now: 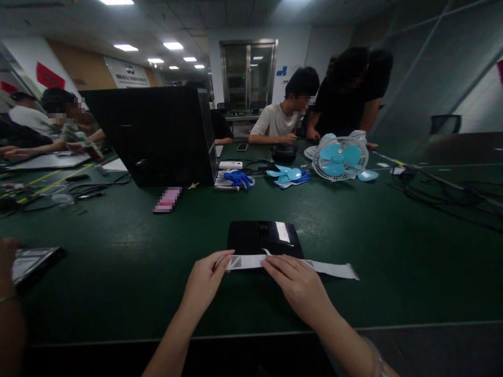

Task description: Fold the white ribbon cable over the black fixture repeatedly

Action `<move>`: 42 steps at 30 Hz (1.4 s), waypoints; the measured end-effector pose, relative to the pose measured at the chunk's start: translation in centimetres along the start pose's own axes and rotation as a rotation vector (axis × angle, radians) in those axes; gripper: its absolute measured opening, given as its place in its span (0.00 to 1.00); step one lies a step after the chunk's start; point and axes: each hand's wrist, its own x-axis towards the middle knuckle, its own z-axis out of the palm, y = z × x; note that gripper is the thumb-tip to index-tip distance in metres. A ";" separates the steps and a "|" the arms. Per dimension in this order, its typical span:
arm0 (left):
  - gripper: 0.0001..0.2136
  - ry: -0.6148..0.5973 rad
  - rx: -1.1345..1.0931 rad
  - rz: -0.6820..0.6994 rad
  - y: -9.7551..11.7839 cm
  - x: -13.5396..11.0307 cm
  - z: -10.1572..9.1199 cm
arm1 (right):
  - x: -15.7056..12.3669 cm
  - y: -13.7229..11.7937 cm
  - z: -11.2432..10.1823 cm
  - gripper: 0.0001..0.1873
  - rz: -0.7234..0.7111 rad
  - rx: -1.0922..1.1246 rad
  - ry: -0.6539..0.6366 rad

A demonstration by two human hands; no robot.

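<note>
A long white printed strip (334, 269) stretches sideways in front of me. My left hand (204, 280) pinches its left end between thumb and fingers. My right hand (296, 283) closes on the strip near its middle, fingertips on top and the thumb hidden. Past that hand, the strip's free right end hangs out over the table. Just behind the strip lies a flat black case (245, 235) with a white label (283, 232) on its upper right. A small pale curled piece (266, 252) stands up close to my right fingertips.
A pink phone (167, 200) lies before a large black panel (157, 136). Blue gloves (239, 179), a loose blue fan blade (288, 174) and a fan (338, 158) stand farther back. Black cables (440, 191) spread at right. Several people sit or stand around the table; another person's arm (8, 293) is at left.
</note>
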 end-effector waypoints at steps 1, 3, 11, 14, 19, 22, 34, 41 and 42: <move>0.18 0.025 0.129 0.012 0.5 0.3 -0.3 | 0.3 0.0 0.2 0.20 0.016 -0.025 -0.011; 0.17 0.037 0.350 0.019 1.3 1.0 -0.6 | 0.8 -0.1 0.7 0.19 0.060 -0.075 -0.037; 0.15 0.017 0.708 -0.068 0.8 2.4 0.0 | 1.3 -1.4 2.3 0.22 0.146 -0.123 -0.270; 0.16 0.003 0.717 -0.077 0.3 2.4 0.1 | 1.1 -1.4 2.2 0.22 0.176 -0.076 -0.295; 0.16 -0.008 0.719 0.008 -0.9 2.5 0.1 | 0.9 -0.9 1.7 0.22 0.160 0.015 -0.318; 0.19 -0.069 0.737 0.143 -1.6 2.4 0.2 | 0.8 -0.3 1.5 0.22 0.127 0.056 -0.317; 0.18 -0.109 0.755 0.262 -0.8 1.6 -0.1 | 2.0 2.5 0.1 0.25 0.101 0.190 -0.455; 0.21 -0.126 0.628 0.218 -1.9 2.0 -0.3 | 1.6 2.1 1.2 0.26 0.135 0.167 -0.515; 0.22 -0.135 0.620 0.216 -1.9 1.9 -0.3 | 1.6 2.0 1.2 0.26 0.144 0.168 -0.519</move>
